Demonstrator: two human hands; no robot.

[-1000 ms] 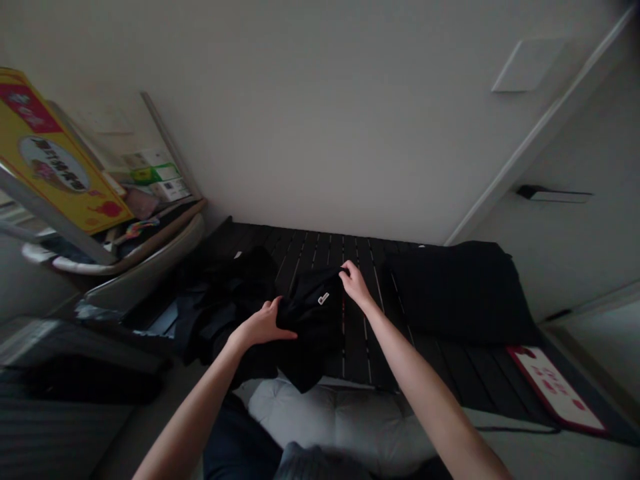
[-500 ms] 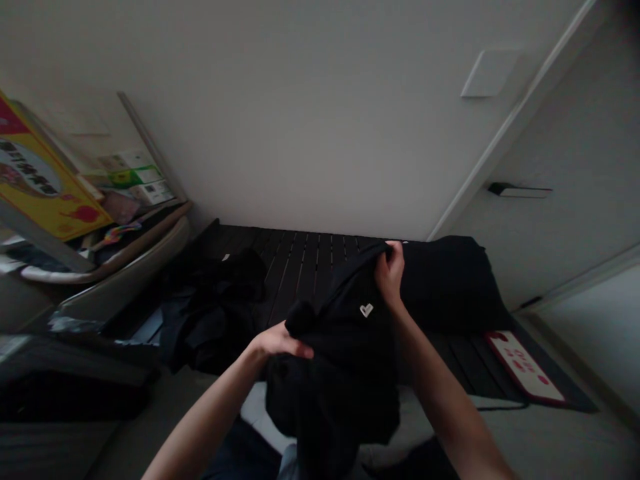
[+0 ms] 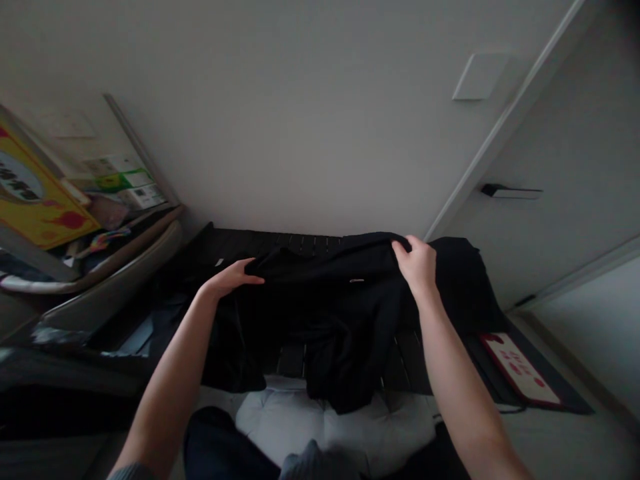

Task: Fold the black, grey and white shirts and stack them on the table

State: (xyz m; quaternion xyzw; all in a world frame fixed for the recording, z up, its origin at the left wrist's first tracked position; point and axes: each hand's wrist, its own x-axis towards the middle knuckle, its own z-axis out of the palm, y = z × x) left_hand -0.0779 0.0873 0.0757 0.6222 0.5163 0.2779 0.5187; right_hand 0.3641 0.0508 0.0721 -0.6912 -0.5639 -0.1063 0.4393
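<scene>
A black garment (image 3: 330, 293) with a small pale patch hangs stretched between my two hands, over a dark slatted bench (image 3: 291, 360). My left hand (image 3: 230, 277) pinches its upper edge on the left. At the upper right, my right hand (image 3: 418, 261) grips the same edge between thumb and fingers. The lower part of the garment droops in folds toward the front of the bench. More dark cloth (image 3: 173, 300) lies left of my left hand, where its outline merges with the garment. Beyond my right hand rests a dark folded cloth (image 3: 465, 280).
A grey cushion (image 3: 300, 423) lies in front of my body. At left stands a grey rounded bin (image 3: 135, 260) with a yellow printed box (image 3: 40, 197). A red-bordered white card (image 3: 520, 368) lies at right. A wall and a door with a handle (image 3: 513, 193) stand behind.
My hands have moved apart, the left one going left and up, the right one slightly right. The bunched garment is now spread wide and raised off my lap, its patch tilted nearly edge-on.
</scene>
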